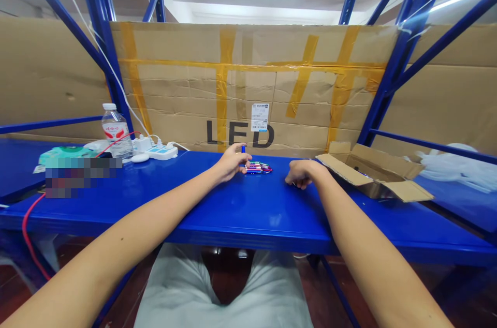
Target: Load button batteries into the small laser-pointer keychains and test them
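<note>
Near the far side of the blue table, my left hand point(233, 163) is closed, with a short upright blue pen end point(243, 150) showing between its fingers. Right beside those fingertips lies a bunch of shiny coloured pens point(259, 168), side by side, tips pointing right. My right hand point(301, 173) is further right, apart from the bunch, fingers curled down close to the tabletop. A small dark bit shows under its fingertips, too hidden to name. To the right of that hand stands an open cardboard box point(373, 173), flaps spread; its contents are mostly hidden.
The blue table point(248, 214) spans the view, backed by a large taped cardboard panel point(186, 95). At left are a water bottle point(116, 131), a power strip point(163, 151), a green packet point(66, 156) and a red cable point(25, 224). Clear plastic wrap point(458, 165) lies far right.
</note>
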Demonstrator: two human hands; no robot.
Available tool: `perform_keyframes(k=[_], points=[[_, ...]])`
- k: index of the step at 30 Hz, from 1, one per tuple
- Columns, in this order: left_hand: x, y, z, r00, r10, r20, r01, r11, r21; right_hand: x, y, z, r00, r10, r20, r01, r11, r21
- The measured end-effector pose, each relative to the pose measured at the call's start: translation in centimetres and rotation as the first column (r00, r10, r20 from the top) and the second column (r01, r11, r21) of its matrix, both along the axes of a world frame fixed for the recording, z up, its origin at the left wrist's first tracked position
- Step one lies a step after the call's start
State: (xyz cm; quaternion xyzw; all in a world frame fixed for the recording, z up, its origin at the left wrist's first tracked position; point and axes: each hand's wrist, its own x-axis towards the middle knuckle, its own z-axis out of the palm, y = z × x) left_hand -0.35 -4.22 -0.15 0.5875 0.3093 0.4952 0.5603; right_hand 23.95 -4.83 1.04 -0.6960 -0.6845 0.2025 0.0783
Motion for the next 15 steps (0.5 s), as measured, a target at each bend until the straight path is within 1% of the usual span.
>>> perform_keyframes(k=[1,2,4,8,12,15], points=[[-0.2,0.2,0.1,1.0,-0.019,0.024,0.02,0.999,-0.035,-0.3,-0.1,0.1,0.997,0.0,0.075,0.007,0.997,-0.083],[-0.4,0.4,0.1,0.999,-0.041,0.034,0.043,0.997,-0.064,-0.5,-0.1,0.2,0.991,0.02,0.133,-0.002,0.991,-0.131],[-0.7,0.5,0.1,0.996,-0.088,0.031,0.091,0.99,-0.108,-1.1,-0.2,0.3,0.977,0.067,0.203,-0.03,0.983,-0.179],[-0.3,0.3,-0.2,0.987,-0.15,0.063,0.159,0.973,-0.17,-1.9,-0.2,0.4,0.961,0.128,0.246,-0.087,0.982,-0.17],[0.2,0.2,-0.6,0.983,-0.146,0.113,0.173,0.945,-0.279,-2.4,-0.3,0.5,0.956,0.156,0.25,-0.119,0.981,-0.156],[0.1,0.5,-0.7,0.98,-0.147,0.136,0.181,0.941,-0.286,-2.5,-0.3,0.4,0.961,0.149,0.232,-0.115,0.982,-0.152]])
